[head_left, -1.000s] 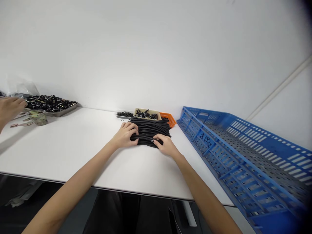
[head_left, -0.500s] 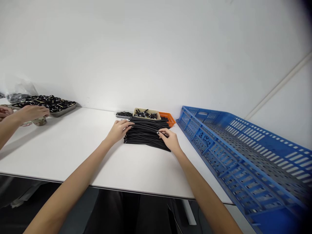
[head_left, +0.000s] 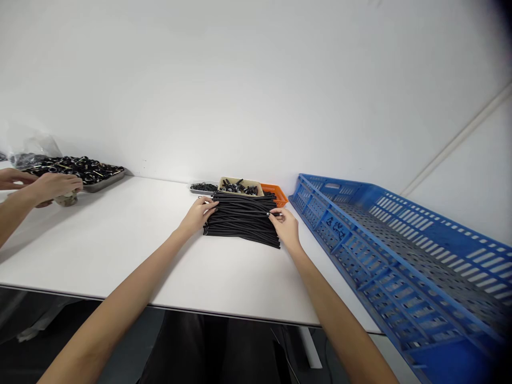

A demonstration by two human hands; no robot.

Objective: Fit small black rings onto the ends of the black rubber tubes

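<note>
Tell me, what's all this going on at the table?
A person has both bare hands at a wide layer of black rods lying side by side on the white table. The left hand touches their left side; the right hand is at the right side, its grip seemingly around a rod. Behind them sit a beige tray of small parts and an orange basket, with a big blue crate to the right. Someone else's hands work at far left.

There are two of the wearer's hands [head_left: 196, 215], two other hands [head_left: 56, 186], uncountably many black tubes [head_left: 242, 217], three trays [head_left: 105, 184], one blue crate [head_left: 452, 367], one orange basket [head_left: 281, 199] and one cup [head_left: 67, 199].
</note>
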